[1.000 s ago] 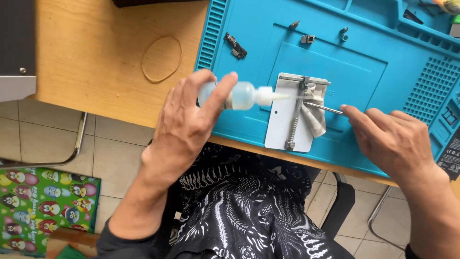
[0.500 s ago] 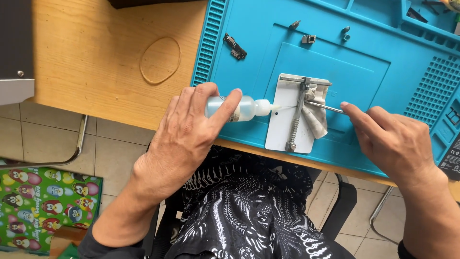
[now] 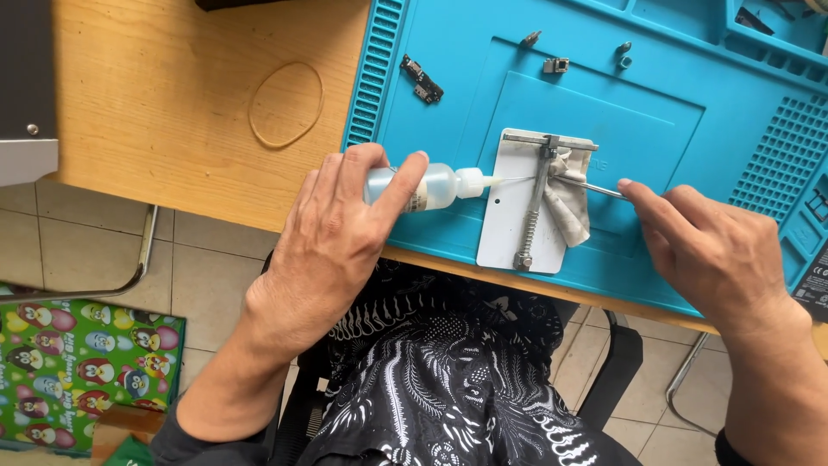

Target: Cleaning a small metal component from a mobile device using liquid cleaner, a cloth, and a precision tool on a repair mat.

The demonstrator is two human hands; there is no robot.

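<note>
Squeeze bottle (image 3: 429,186) lies sideways over the blue mat (image 3: 448,103), its thin nozzle reaching the white clamp plate (image 3: 509,229). Left hand (image 3: 332,250) wraps it, thumb on top. Right hand (image 3: 711,255) pinches a slim metal tool (image 3: 595,186) beside the grey cloth (image 3: 569,203).

A wooden surface (image 3: 172,112) carries a blue work mat (image 3: 690,129) that covers its right part, reaching almost to the near edge. A thin rubber band (image 3: 285,103) lies in a loop on the bare wood, just left of the mat. At the far left a grey and black box (image 3: 26,86) sits on the wood, cut off by the frame.
</note>
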